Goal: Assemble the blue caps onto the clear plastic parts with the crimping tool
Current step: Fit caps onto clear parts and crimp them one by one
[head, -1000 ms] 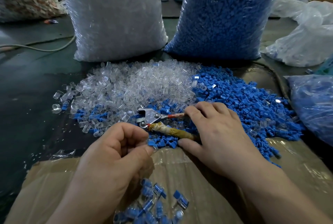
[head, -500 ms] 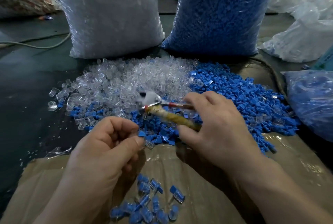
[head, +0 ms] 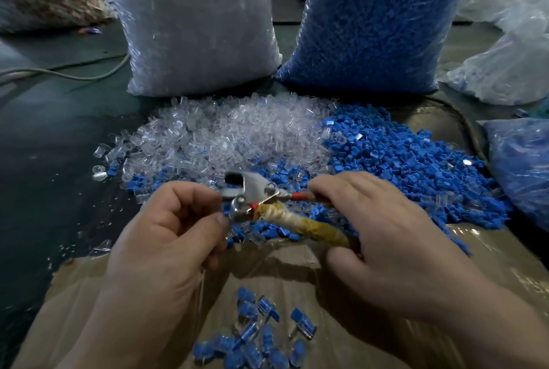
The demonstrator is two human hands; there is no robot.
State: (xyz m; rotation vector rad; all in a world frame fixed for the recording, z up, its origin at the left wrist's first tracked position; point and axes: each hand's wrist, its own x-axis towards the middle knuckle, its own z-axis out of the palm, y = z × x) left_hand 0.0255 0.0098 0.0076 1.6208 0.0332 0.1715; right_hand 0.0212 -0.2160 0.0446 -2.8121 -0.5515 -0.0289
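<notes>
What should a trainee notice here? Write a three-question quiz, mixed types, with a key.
1. True or false: the right hand grips the crimping tool by its handles.
2. The finished capped pieces lie: A) on the cardboard nearest the person; B) on the bare floor; C) inside a sack.
3. Fill in: in this view the loose clear parts lie to the ____ of the loose blue caps.
Key: 1 true; 2 A; 3 left.
</notes>
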